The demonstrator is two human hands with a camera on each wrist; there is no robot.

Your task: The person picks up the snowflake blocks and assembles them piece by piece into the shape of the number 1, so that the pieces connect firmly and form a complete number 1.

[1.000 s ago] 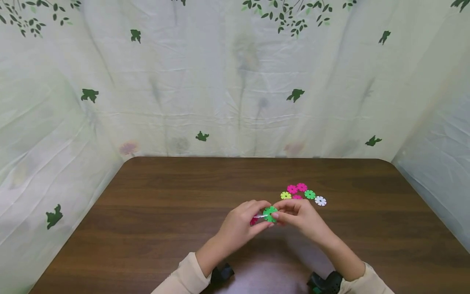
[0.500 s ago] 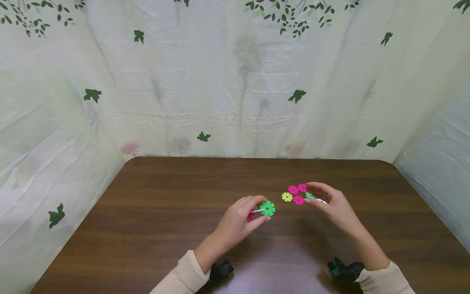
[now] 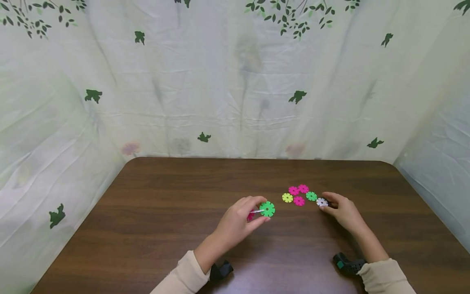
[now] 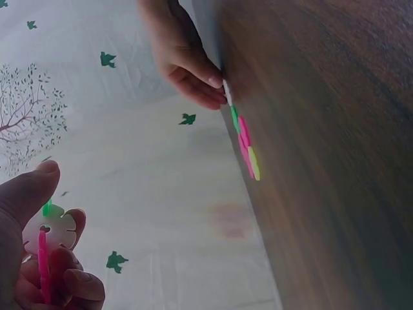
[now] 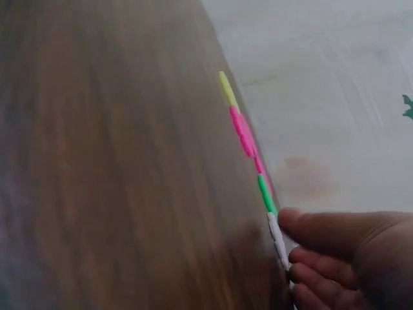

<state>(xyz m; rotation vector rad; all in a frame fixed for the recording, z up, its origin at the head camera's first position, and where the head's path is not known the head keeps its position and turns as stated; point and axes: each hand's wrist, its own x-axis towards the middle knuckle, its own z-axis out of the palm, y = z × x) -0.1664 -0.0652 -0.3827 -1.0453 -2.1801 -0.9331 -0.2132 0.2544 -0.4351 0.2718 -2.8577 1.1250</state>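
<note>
My left hand [image 3: 238, 218] grips a small joined piece of flower-shaped interlocking discs, held up over the table. A green disc [image 3: 267, 209] faces up at its tip; a white disc [image 4: 57, 234] and a pink disc [image 4: 43, 265], seen edge-on in the left wrist view, make up the rest. My fingers hide part of it. At the right end of a loose group on the table, my right hand [image 3: 345, 210] has thumb and fingers round the edge of a white disc [image 3: 321, 202]. In the right wrist view the thumb lies along that white disc [image 5: 277, 239].
Left of the white disc lie a green disc [image 3: 311, 196], several pink discs [image 3: 299, 201] and a yellow disc [image 3: 287, 197], flat on the brown wooden table [image 3: 176, 188]. A pale curtain [image 3: 220, 81] with leaf and bird prints hangs behind the table.
My right hand has left the joined piece, moved right across the table and come down to the white disc. The left hand keeps its grip on the piece, shifted slightly.
</note>
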